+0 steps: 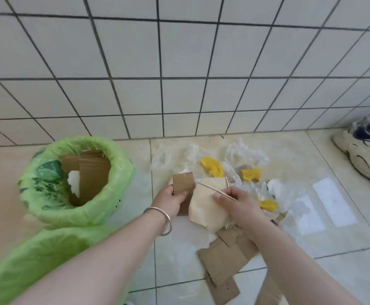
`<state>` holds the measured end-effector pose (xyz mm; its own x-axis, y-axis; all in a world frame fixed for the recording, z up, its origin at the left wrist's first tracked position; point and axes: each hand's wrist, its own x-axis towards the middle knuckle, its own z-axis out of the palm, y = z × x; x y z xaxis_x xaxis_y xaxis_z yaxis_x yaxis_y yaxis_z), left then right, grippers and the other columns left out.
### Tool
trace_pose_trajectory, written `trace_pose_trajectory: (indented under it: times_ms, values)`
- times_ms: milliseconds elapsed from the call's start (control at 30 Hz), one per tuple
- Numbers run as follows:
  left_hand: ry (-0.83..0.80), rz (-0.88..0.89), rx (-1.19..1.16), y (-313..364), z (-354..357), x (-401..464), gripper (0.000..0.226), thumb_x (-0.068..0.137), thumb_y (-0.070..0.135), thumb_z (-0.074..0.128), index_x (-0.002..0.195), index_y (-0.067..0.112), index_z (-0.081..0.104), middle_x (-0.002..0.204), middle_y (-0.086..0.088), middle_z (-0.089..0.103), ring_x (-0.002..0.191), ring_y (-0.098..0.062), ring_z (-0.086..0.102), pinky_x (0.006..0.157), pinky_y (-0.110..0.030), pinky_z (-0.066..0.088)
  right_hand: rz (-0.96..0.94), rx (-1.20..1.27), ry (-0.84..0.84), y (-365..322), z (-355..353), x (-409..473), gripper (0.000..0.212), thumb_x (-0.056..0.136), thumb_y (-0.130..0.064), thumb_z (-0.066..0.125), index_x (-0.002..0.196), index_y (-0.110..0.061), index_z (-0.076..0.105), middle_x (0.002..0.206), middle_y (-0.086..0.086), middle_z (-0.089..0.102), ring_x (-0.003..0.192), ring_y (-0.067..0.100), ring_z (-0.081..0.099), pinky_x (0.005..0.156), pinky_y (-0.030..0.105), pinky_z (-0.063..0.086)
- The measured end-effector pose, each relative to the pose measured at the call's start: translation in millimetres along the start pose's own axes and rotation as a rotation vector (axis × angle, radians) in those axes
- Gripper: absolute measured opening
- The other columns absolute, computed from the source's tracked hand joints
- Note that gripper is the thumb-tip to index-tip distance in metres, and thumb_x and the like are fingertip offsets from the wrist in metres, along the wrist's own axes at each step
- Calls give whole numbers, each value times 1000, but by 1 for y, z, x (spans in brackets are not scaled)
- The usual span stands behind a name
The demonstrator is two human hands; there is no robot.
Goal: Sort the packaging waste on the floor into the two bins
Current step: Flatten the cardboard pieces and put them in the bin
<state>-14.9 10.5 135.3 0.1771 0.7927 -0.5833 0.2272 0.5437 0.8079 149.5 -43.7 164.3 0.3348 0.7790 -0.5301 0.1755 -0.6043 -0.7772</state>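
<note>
A bin lined with a green bag [105, 213] stands on the floor at the left and holds brown corrugated cardboard [91, 175]. My left hand [168, 202] grips a small brown cardboard piece [183, 183] just above the waste pile. My right hand [238, 203] pinches the edge of a pale beige paper bag [206, 208] beside it. Under and in front of my hands lie flat brown cardboard pieces [221, 263]. Yellow foam netting [212, 166] and clear plastic film [243, 154] lie behind the bag. Only one bin is fully in view.
A second green bag [32, 260] spreads across the lower left. A white and navy sneaker [366, 153] sits against the tiled wall at the far right. Clear plastic sheets [331, 201] lie flat on the floor tiles to the right of the pile.
</note>
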Motion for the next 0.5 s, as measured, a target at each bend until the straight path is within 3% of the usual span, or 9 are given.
trace_pose_trajectory:
  times_ms: [67, 133, 200, 333, 433, 500]
  values:
    - [62, 38, -32, 17, -38, -12, 14, 90, 14, 58, 101, 19, 63, 98, -2, 67, 85, -17, 60, 60, -21, 40, -32, 20, -28, -31, 30, -3, 16, 82, -25, 69, 70, -18, 60, 79, 4, 64, 70, 17, 57, 63, 26, 47]
    - [137, 87, -37, 30, -81, -22, 11, 90, 14, 58, 99, 20, 61, 99, -1, 68, 85, -15, 61, 68, -22, 44, -97, 8, -67, -63, 65, -7, 14, 85, -21, 66, 75, -15, 58, 73, 2, 60, 63, 12, 53, 50, 14, 45]
    - [223, 129, -41, 40, -124, -30, 12, 90, 15, 58, 101, 19, 60, 102, -2, 67, 92, -18, 62, 80, -26, 47, -190, -44, -85, -94, 102, -13, 13, 88, -22, 63, 78, -15, 57, 70, -3, 57, 59, 9, 50, 44, 13, 41]
    - [385, 165, -75, 46, -200, -32, 17, 90, 15, 57, 107, 15, 60, 109, -8, 67, 97, -23, 62, 90, -33, 49, -417, -256, -107, -140, 177, -17, 11, 91, -27, 55, 82, -22, 51, 75, -9, 54, 72, 15, 51, 59, 26, 37]
    - [453, 170, -97, 41, -243, -22, 20, 90, 16, 57, 110, 19, 59, 111, -9, 68, 102, -27, 64, 95, -41, 50, -540, -378, -109, -157, 228, -10, 7, 94, -26, 49, 96, -20, 51, 96, -3, 55, 85, 17, 48, 71, 27, 36]
    - [465, 162, -97, 33, -264, -9, 27, 91, 13, 55, 117, 18, 56, 114, -9, 66, 103, -24, 62, 97, -36, 48, -590, -465, -96, -158, 255, 0, 17, 95, -26, 47, 107, -16, 52, 108, 0, 53, 88, 16, 46, 75, 27, 35]
